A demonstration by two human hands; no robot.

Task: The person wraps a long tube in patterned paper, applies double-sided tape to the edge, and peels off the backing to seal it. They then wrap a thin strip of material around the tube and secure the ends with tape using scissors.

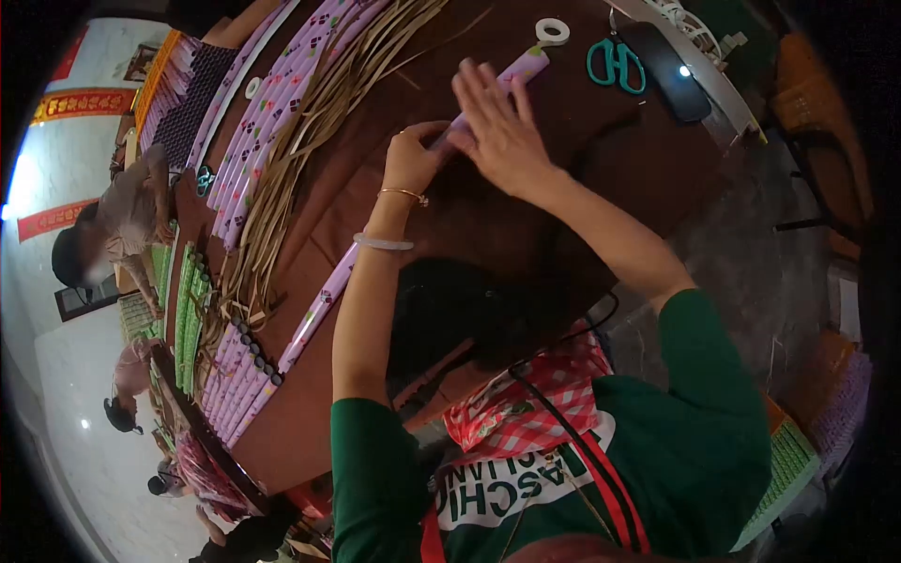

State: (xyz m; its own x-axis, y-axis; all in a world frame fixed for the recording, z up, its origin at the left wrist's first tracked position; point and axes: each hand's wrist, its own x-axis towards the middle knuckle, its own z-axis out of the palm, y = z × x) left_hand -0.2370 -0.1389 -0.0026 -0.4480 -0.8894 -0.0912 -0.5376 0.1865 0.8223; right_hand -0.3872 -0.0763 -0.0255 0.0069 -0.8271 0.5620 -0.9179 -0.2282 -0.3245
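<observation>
A long purple tube (523,68) with a flower pattern slants across the brown table, its far end near the top. My left hand (413,159) is wrapped round it midway, fingers partly hidden. Flat on top of it, fingers stretched, lies my right hand (502,131). A purple patterned length (319,305) shows below my left forearm and looks like the same tube's near part. Beyond the tube's far end rests a roll of white tape (552,32). Teal-handled scissors (617,68) lie to the right of it.
Brown strips (291,141) run beside several purple tubes (272,113) on the left. More purple tubes with dark ends (246,371) and green tubes (190,310) lie nearer. A black phone (668,73) sits at the table's right edge. Several co-workers (131,216) are at the left.
</observation>
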